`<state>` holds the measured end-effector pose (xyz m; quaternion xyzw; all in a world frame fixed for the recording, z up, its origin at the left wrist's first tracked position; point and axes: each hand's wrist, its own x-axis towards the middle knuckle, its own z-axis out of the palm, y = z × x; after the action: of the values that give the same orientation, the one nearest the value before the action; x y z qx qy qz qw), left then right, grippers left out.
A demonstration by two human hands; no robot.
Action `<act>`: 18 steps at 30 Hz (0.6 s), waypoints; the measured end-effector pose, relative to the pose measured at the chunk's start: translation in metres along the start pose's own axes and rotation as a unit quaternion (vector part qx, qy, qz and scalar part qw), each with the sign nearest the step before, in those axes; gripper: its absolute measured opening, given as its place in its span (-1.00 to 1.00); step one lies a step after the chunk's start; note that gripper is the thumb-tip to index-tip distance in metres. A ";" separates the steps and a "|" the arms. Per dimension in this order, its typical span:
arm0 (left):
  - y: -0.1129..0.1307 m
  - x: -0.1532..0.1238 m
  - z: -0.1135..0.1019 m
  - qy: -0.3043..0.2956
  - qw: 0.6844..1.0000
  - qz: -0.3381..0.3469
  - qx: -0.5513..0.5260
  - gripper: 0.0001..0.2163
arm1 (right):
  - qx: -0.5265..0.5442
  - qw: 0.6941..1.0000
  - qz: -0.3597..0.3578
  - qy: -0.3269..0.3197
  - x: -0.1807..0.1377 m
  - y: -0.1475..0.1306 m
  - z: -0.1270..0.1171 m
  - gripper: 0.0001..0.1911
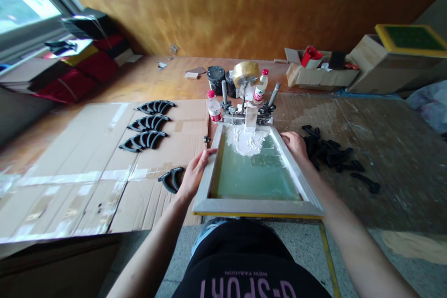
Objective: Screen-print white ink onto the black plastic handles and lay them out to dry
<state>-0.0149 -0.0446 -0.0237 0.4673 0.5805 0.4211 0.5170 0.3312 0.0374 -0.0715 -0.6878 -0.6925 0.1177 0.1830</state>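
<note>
In front of me a screen printing frame [258,206] with green mesh is held at its far end by a metal clamp [240,118]. White paste [249,142] is smeared over the far part of the mesh, where a pale squeegee [251,118] stands. My left hand [195,172] reaches to the frame's left edge, fingers drawn together, tips partly hidden at or under the rim. On the opposite side, my right hand [295,145] is closed, its fingertips partly behind the right rim. Whatever is between the fingers is hidden. A curved black handle-like part [171,179] lies beside my left hand.
Rows of curved black parts [144,140] lie on cardboard [87,149] at left. A pile of black parts [331,154] lies at right. Red-capped bottles [214,108], a black jar [215,79] and a tape roll [246,73] stand around the clamp. Boxes [321,77] line the back right.
</note>
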 end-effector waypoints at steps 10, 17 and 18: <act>-0.094 0.006 0.014 0.023 0.995 -0.096 0.015 -0.34 | -0.069 0.974 -0.215 -0.013 0.046 -0.087 0.034 -0.78; -0.107 0.011 0.010 0.006 0.994 -0.090 0.055 -0.37 | -0.067 0.902 -0.410 -0.120 -0.009 -0.075 0.026 -0.79; -0.108 0.011 0.010 0.004 0.994 -0.090 0.057 -0.37 | -0.053 0.892 -0.427 -0.136 -0.011 -0.074 0.022 -0.79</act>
<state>-0.0168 -0.0565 -0.1323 0.4401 0.6453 0.3416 0.5228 0.2543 0.0263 -0.0616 -0.3118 -0.9428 0.0839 0.0833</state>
